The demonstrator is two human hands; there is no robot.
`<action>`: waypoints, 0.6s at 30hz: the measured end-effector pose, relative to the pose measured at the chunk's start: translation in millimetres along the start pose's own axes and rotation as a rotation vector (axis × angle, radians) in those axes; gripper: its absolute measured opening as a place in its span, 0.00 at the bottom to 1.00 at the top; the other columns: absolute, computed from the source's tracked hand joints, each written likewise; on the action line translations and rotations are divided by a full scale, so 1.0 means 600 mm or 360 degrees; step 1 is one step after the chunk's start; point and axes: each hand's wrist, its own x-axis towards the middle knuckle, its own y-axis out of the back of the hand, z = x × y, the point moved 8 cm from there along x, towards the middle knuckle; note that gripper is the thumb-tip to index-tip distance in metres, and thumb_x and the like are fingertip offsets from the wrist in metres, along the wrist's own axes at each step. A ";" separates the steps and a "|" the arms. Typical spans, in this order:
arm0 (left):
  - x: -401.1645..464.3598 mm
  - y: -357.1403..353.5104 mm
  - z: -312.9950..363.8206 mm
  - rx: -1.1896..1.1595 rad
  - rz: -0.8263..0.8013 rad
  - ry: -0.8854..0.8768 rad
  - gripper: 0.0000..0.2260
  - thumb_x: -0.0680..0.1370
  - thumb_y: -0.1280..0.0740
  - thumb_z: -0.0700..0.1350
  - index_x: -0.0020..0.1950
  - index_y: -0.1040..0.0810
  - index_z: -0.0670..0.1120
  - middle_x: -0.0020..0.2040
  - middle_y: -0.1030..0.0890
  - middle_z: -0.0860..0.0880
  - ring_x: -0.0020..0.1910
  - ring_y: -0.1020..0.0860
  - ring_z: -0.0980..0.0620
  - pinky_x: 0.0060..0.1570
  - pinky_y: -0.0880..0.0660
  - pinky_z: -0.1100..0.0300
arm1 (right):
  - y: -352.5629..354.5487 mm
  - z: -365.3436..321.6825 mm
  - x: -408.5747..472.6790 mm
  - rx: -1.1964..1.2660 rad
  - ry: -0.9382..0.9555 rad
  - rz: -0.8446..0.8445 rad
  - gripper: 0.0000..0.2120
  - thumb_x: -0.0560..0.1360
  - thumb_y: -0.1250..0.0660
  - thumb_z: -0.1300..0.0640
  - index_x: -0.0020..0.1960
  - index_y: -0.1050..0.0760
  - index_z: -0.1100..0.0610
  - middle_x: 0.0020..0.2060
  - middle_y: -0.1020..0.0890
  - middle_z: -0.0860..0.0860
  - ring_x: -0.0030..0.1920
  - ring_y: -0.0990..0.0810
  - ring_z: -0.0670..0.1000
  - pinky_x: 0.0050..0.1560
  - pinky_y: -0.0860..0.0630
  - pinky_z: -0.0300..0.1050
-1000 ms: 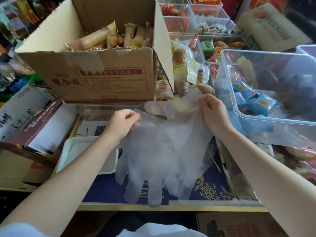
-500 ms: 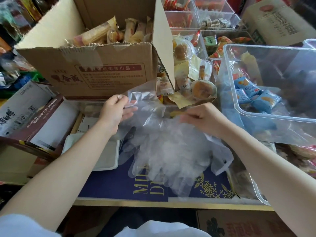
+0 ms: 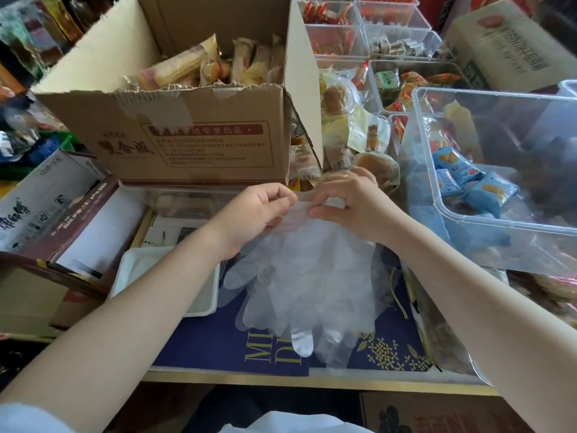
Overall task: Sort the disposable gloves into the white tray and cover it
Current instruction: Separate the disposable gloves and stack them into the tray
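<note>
A bunch of clear disposable gloves (image 3: 309, 285) hangs from both my hands, fingers pointing down over the dark blue box top (image 3: 199, 345). My left hand (image 3: 256, 217) pinches the cuff edge on the left and my right hand (image 3: 349, 201) pinches it on the right, the two hands close together. The white tray (image 3: 134, 270) lies below and left of the gloves, partly hidden under my left forearm. No cover for the tray is plainly visible.
A big cardboard box (image 3: 193, 139) of wrapped snacks stands just behind my hands. A clear plastic bin (image 3: 499, 245) with blue packets sits to the right. Brown and white cartons (image 3: 46, 220) crowd the left. Packaged cakes (image 3: 371, 164) lie behind my right hand.
My hands have come together at the cuffs, gathering the gloves into a narrower bunch. The gloves now hang straight down instead of spreading crumpled.
</note>
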 end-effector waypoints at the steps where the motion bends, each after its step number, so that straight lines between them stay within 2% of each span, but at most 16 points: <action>1: -0.002 0.000 -0.001 0.0044 -0.0010 -0.0007 0.09 0.80 0.40 0.40 0.41 0.26 0.47 0.22 0.31 0.59 0.22 0.35 0.62 0.24 0.38 0.72 | -0.002 -0.001 0.000 0.0066 -0.0002 -0.0015 0.08 0.71 0.29 0.51 0.43 0.18 0.55 0.44 0.17 0.46 0.47 0.21 0.49 0.63 0.33 0.55; 3: -0.004 0.002 -0.005 0.0108 -0.0005 -0.0018 0.09 0.80 0.39 0.42 0.41 0.24 0.49 0.25 0.28 0.59 0.24 0.32 0.62 0.28 0.34 0.71 | -0.006 0.000 -0.003 0.0192 -0.0054 -0.0041 0.07 0.71 0.28 0.55 0.45 0.19 0.59 0.41 0.16 0.49 0.42 0.20 0.49 0.50 0.26 0.45; 7: -0.010 -0.002 -0.003 0.0099 0.0051 -0.0056 0.11 0.82 0.43 0.44 0.47 0.22 0.48 0.24 0.26 0.61 0.24 0.30 0.64 0.28 0.35 0.74 | -0.006 0.001 -0.006 0.0224 -0.0108 0.0019 0.07 0.69 0.26 0.58 0.42 0.22 0.60 0.37 0.20 0.49 0.36 0.25 0.47 0.37 0.32 0.31; 10: -0.020 -0.013 0.004 0.0077 0.0022 -0.0126 0.12 0.80 0.44 0.48 0.48 0.23 0.46 0.26 0.24 0.63 0.27 0.26 0.67 0.32 0.33 0.75 | -0.006 0.003 -0.011 0.0240 -0.0146 0.0051 0.09 0.69 0.26 0.58 0.46 0.24 0.59 0.34 0.22 0.47 0.34 0.27 0.46 0.35 0.34 0.31; 13: -0.020 -0.009 -0.002 0.0121 0.0030 -0.0204 0.04 0.73 0.32 0.46 0.45 0.21 0.47 0.34 0.19 0.59 0.35 0.22 0.63 0.42 0.28 0.67 | -0.005 0.004 -0.014 0.0257 -0.0192 0.0051 0.18 0.70 0.27 0.56 0.58 0.27 0.56 0.33 0.24 0.48 0.31 0.29 0.42 0.35 0.32 0.34; 14: -0.017 -0.004 -0.007 0.0162 0.0058 -0.0210 0.01 0.73 0.30 0.44 0.43 0.21 0.49 0.35 0.18 0.58 0.36 0.21 0.60 0.43 0.27 0.64 | -0.003 0.004 -0.013 0.0240 -0.0183 0.0052 0.16 0.71 0.28 0.57 0.57 0.25 0.57 0.33 0.23 0.49 0.30 0.28 0.42 0.35 0.32 0.35; 16: -0.013 0.002 -0.013 0.0320 0.0120 -0.0264 0.06 0.74 0.30 0.42 0.41 0.22 0.53 0.37 0.17 0.57 0.39 0.20 0.56 0.47 0.24 0.58 | -0.002 0.005 -0.012 0.0198 -0.0157 0.0020 0.08 0.71 0.29 0.58 0.48 0.20 0.60 0.32 0.23 0.48 0.29 0.28 0.40 0.32 0.33 0.32; 18: -0.014 0.003 -0.017 0.0431 0.0106 -0.0262 0.05 0.75 0.31 0.44 0.42 0.22 0.55 0.40 0.16 0.55 0.42 0.19 0.53 0.50 0.24 0.55 | -0.001 0.009 -0.013 0.0220 -0.0165 0.0002 0.06 0.72 0.29 0.58 0.42 0.20 0.62 0.31 0.22 0.48 0.29 0.27 0.39 0.32 0.32 0.32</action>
